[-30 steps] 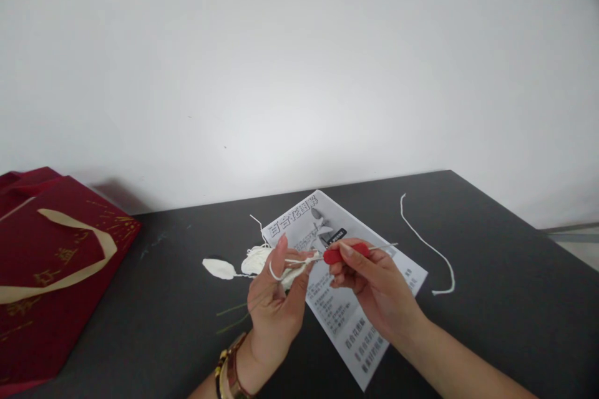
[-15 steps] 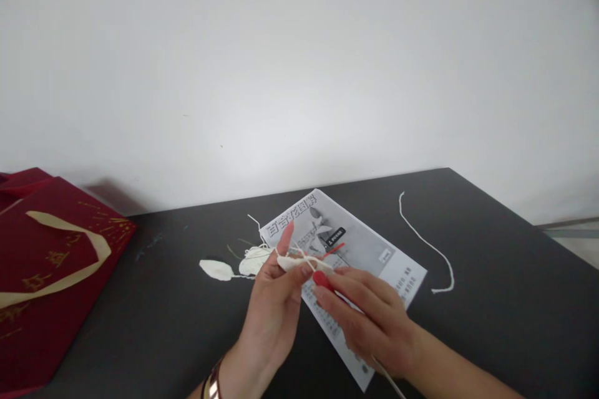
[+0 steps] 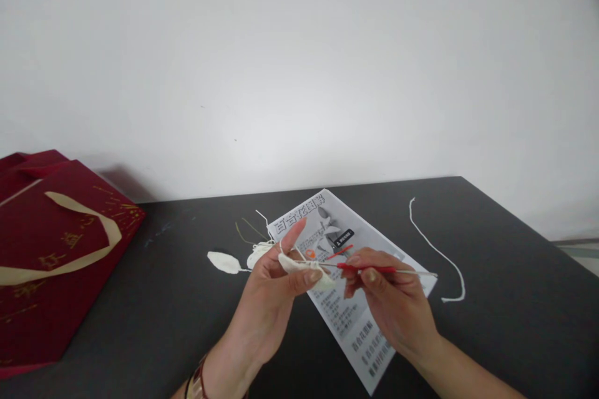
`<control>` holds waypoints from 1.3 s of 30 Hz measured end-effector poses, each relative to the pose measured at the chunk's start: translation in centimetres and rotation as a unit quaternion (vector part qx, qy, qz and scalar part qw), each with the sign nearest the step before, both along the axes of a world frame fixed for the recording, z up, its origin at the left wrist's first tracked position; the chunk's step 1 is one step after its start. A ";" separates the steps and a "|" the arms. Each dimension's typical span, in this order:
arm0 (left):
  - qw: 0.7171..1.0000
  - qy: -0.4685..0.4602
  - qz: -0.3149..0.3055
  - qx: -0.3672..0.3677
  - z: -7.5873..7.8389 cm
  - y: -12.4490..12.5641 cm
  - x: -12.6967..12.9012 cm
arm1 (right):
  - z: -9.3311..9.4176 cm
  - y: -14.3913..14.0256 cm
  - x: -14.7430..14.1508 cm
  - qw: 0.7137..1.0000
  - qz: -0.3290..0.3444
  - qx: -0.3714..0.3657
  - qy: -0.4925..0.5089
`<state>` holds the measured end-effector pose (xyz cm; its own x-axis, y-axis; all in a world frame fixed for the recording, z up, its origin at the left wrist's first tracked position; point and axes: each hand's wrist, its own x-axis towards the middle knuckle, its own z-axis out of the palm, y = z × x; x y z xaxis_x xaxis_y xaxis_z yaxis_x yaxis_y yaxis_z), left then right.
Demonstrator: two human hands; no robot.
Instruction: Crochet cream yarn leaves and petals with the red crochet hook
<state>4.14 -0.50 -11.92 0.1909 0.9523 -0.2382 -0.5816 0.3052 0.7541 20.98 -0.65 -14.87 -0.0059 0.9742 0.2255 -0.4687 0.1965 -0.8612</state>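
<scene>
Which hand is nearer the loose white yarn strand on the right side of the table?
Right. The right hand, holding the red-handled crochet hook, sits just left of the yarn strand. The left hand, pinching the white crochet piece, is farther left.

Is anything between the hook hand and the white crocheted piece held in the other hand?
Nothing visible. The right hand holds the red-handled crochet hook, whose tip reaches the white crocheted piece pinched in the left hand, above the printed sheet.

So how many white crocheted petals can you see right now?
2. One petal lies on the table, left of the hands; the other petal is pinched in the left hand. More may be hidden behind the hands.
</scene>
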 end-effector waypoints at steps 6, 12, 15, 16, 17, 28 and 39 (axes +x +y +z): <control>1.000 -0.002 0.003 -0.005 0.1 0.0 -0.2 | 0.6 -0.2 0.6 1.000 0.001 0.013 0.009; 1.000 -0.008 -0.022 0.005 0.4 0.1 -0.7 | 1.1 0.3 1.3 0.999 0.018 0.035 0.007; 0.999 -0.013 -0.037 -0.003 0.5 0.1 -0.9 | 1.5 0.5 1.5 0.999 0.025 0.041 -0.004; 0.999 -0.017 -0.042 -0.007 0.6 0.1 -1.0 | 1.5 0.5 1.6 0.999 0.030 0.045 -0.010; 0.999 -0.021 -0.047 -0.010 0.6 0.1 -1.0 | 1.6 0.5 1.7 0.998 0.034 0.051 -0.016; 0.986 -0.091 -0.138 -0.025 0.7 0.6 -1.6 | 1.4 0.9 3.0 0.981 0.062 0.162 -0.089; 0.976 -0.054 -0.210 -0.031 0.1 0.8 -2.1 | 2.2 1.0 3.6 0.980 0.103 0.151 -0.082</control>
<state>2.05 0.27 -11.81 0.5889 0.7688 -0.2492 -0.4702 0.5767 0.6681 24.61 0.36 -12.71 -0.2564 0.8372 0.4831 -0.3849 0.3701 -0.8455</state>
